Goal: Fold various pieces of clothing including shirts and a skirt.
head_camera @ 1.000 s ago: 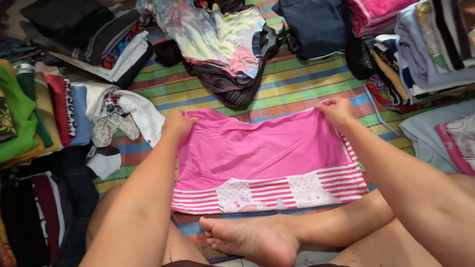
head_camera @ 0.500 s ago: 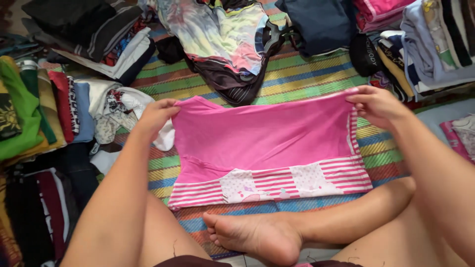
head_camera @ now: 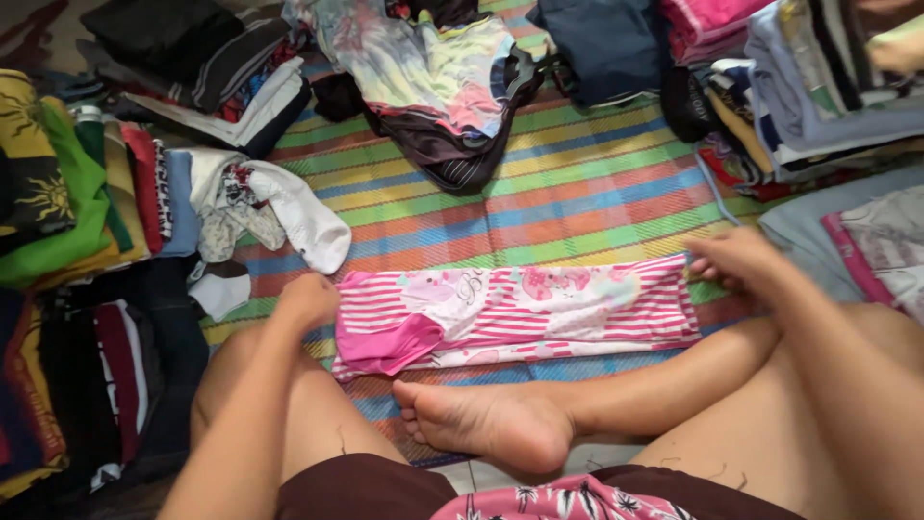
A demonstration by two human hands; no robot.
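A pink garment (head_camera: 520, 313) with striped and patterned patches lies folded in half as a long band on the striped mat (head_camera: 577, 193), just beyond my bare foot (head_camera: 486, 424). My left hand (head_camera: 306, 300) rests at the band's left end, fingers curled on the fabric edge. At the band's right end my right hand (head_camera: 731, 262) pinches the upper corner. A plain pink flap shows at the lower left of the fold.
Stacks of folded clothes (head_camera: 87, 202) line the left side and more piles (head_camera: 799, 87) fill the upper right. A floral and black garment (head_camera: 433, 87) lies spread at the top. White and patterned small pieces (head_camera: 260, 217) sit left of the mat.
Both hands lifted the garment's far edge and brought it toward me, folding the pink panel under so the striped, patterned side now faces up as a narrow band.
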